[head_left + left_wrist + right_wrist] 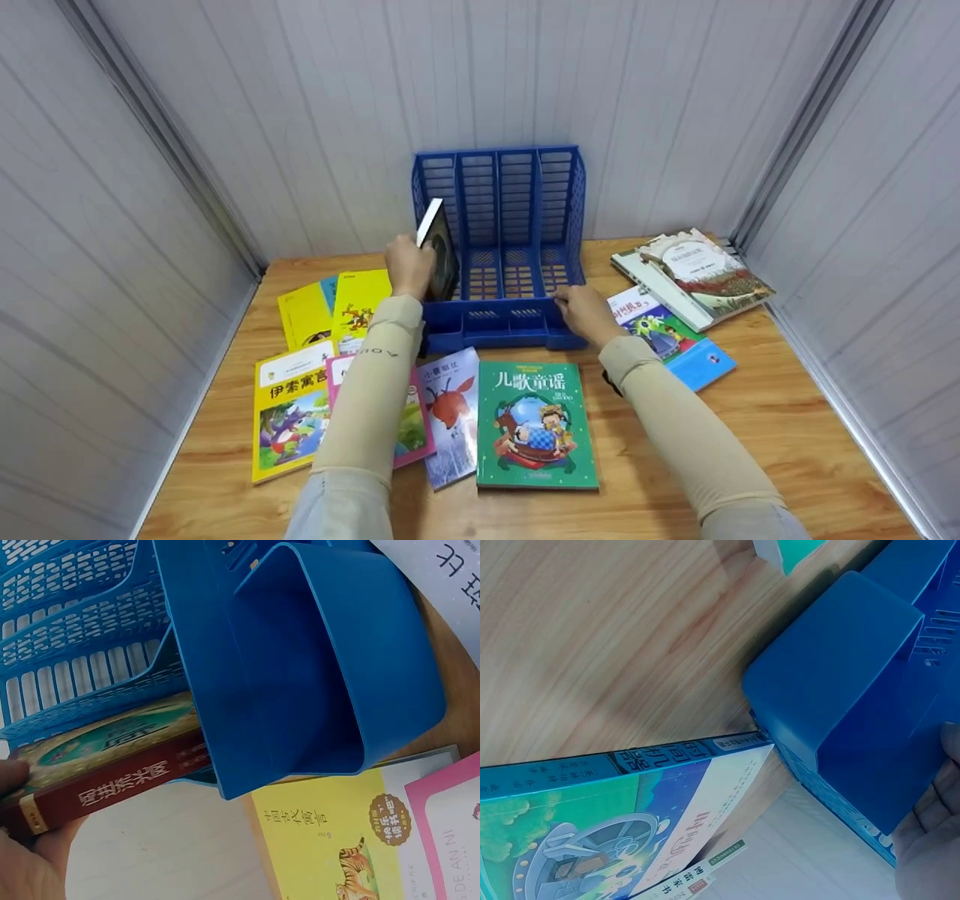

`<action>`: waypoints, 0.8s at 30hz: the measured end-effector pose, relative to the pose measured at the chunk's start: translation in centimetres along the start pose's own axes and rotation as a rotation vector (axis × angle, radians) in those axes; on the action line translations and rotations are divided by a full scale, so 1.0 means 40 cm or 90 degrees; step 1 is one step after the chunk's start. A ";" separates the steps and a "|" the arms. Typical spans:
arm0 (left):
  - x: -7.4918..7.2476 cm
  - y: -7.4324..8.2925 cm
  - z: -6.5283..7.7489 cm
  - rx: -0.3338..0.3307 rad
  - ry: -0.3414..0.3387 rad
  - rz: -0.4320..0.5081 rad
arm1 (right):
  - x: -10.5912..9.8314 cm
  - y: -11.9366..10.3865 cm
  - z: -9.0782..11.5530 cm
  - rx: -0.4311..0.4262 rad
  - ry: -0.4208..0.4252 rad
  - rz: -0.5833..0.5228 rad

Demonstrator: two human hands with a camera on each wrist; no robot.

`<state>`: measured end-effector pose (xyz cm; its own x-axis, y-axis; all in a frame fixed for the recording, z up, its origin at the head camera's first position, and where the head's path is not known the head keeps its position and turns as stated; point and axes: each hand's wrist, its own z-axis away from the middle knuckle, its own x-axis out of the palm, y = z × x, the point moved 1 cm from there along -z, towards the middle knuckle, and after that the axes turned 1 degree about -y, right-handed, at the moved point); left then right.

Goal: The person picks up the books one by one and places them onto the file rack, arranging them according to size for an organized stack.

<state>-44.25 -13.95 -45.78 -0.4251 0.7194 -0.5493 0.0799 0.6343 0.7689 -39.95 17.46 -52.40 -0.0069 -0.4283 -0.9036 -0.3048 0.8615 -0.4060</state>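
My left hand (409,266) grips a thick book (445,262) by its outer end, thumb on one face in the left wrist view. This book has a dark red spine (112,784) and stands upright in the leftmost slot of a blue plastic file rack (480,328). Part of it is hidden behind the rack's front panel. At the rack's front right corner, my right hand (589,311) holds the top edge with curled fingers. The right wrist view shows that hand (934,840) against the rack's blue wall (885,787).
Left of the rack lie yellow books (304,311), a fable book (289,442) and a pink-edged book (412,427). A deer-cover book (454,420) and a green book (536,427) lie in front. Rightward are a blue-edged book (701,364) and stacked pale books (694,270). Walls enclose the table.
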 end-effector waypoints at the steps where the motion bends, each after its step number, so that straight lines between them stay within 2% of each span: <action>1: 0.000 -0.002 0.000 0.000 0.009 0.006 | 0.000 -0.001 0.001 0.003 -0.002 0.000; 5: -0.002 -0.009 0.000 -0.015 0.019 0.009 | -0.003 -0.004 0.000 0.007 -0.004 0.005; 11: -0.008 -0.026 -0.001 -0.069 0.014 0.021 | 0.000 0.000 0.000 0.007 -0.001 0.009; 17: -0.021 -0.033 -0.006 -0.105 0.001 0.044 | 0.004 0.002 0.003 0.006 0.004 0.014; 24: -0.027 -0.034 -0.009 -0.116 -0.027 0.046 | 0.006 0.003 0.005 -0.005 0.018 0.007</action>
<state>-44.23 -15.67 -46.10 -0.3853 0.7748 -0.5012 -0.0572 0.5221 0.8510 -39.79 17.50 -52.68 -0.0367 -0.4270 -0.9035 -0.3120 0.8638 -0.3956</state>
